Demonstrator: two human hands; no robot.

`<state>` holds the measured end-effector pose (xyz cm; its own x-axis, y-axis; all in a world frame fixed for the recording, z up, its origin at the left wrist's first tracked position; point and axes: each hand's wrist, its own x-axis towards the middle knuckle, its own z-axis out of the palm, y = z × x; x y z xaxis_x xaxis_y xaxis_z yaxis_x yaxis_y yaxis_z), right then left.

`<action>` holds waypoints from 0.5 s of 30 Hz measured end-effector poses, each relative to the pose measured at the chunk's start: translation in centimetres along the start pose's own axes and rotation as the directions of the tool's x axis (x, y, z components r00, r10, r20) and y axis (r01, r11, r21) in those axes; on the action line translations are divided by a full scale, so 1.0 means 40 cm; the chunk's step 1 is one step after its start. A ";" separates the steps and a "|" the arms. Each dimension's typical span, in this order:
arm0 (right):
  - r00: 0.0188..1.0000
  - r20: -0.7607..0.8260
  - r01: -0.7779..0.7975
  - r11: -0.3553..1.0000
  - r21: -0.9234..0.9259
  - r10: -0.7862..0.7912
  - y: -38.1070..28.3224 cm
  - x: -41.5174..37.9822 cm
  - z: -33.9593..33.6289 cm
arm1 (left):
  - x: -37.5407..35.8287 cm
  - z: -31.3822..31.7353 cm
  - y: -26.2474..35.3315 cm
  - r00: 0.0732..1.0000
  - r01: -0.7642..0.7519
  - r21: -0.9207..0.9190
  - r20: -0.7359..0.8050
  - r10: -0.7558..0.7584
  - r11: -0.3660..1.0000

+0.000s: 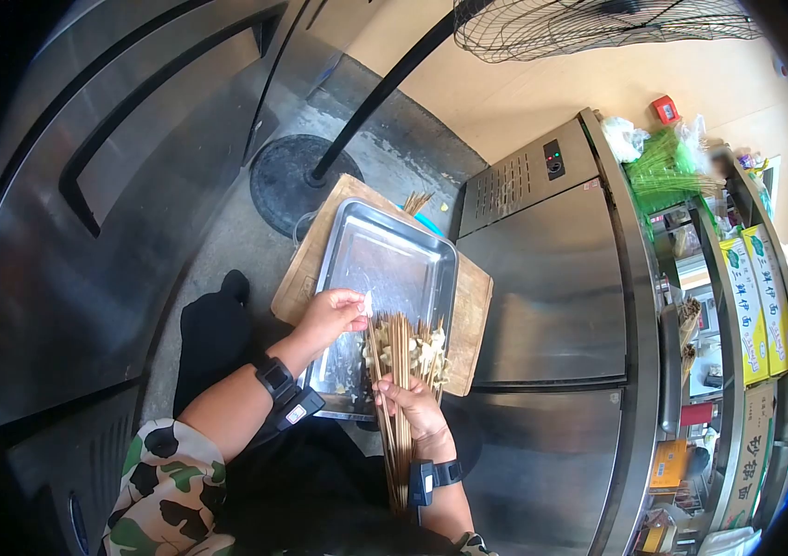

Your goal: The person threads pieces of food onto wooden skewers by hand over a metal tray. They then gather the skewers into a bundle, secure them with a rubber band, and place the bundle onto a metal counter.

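Observation:
My right hand (415, 408) is wrapped round a bundle of thin wooden skewers (400, 445), whose tips point away from me over the tray. Between the fingertips of my left hand (331, 317) is a small whitish piece of food (367, 304), close to a skewer tip at the bundle's left side. What kind of food it is, I cannot make out. Below both hands lies a shallow metal tray (371, 215). Pale food pieces (433, 348), with skewers among them, lie at its near right end, partly hidden by the bundle.
The tray rests on a wooden board (476, 306). Beyond it stands a fan with a round black base (297, 181). Steel cabinets flank me, one at left (125, 250) and one at right (542, 287). Green-wrapped skewers (667, 167) and yellow boxes (754, 301) are at far right.

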<state>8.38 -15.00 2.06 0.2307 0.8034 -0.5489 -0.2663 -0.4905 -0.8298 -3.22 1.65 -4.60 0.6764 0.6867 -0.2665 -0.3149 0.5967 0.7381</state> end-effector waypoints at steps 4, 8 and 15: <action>1.000 -0.005 -0.001 1.000 0.003 0.001 -0.007 -0.002 0.006 | -0.004 0.001 0.006 1.000 0.007 -0.017 -0.008 -0.007 1.000; 1.000 0.002 -0.011 1.000 0.007 0.011 -0.007 -0.002 0.004 | -0.007 0.002 0.013 1.000 0.002 -0.004 0.000 -0.002 1.000; 0.999 -0.046 -0.008 1.000 0.003 0.008 -0.002 0.000 0.006 | -0.022 0.007 0.027 0.999 -0.028 -0.011 0.027 0.028 1.000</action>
<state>8.17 -14.88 2.17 0.2714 0.7833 -0.5593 -0.2713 -0.4953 -0.8253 -3.98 1.56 -3.39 0.6849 0.6917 -0.2290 -0.3407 0.5819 0.7384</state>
